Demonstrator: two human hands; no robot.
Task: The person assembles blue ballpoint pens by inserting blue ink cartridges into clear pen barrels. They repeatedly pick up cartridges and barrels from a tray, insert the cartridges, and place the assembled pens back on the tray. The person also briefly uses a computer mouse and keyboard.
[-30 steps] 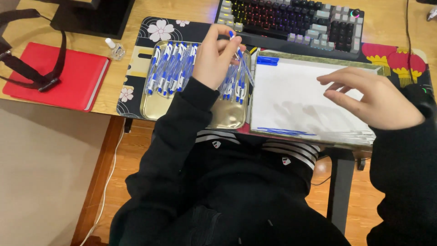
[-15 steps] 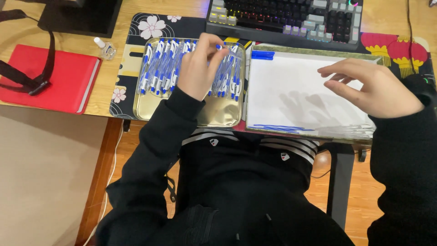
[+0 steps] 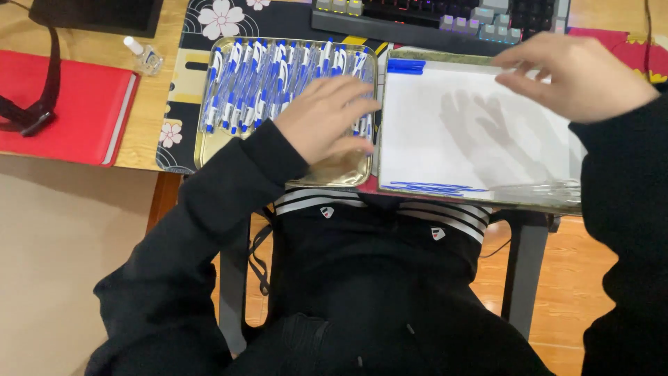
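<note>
While the person sits close to the desk in a dark top, the left hand (image 3: 325,118) lies flat over the near right part of a shiny gold tray (image 3: 209,143). Its fingers are spread, and from here one cannot tell if they pinch anything. Under and beside the hand lie many blue and white pens (image 3: 264,76), lined up side by side and filling most of the tray. The pens look light, thin and stiff, with smooth plastic that may slip and roll. A good place to hold one is probably the middle of its body, between thumb and finger. Just to the right sits a second tray with a white sheet (image 3: 445,132) in it, with a few clear pen tubes (image 3: 539,191) at its near edge. The right hand (image 3: 574,73) floats over the far right of that sheet, open and holding nothing. Farther off are a red folder (image 3: 66,104), a small bottle (image 3: 142,57) and a keyboard (image 3: 445,17).
</note>
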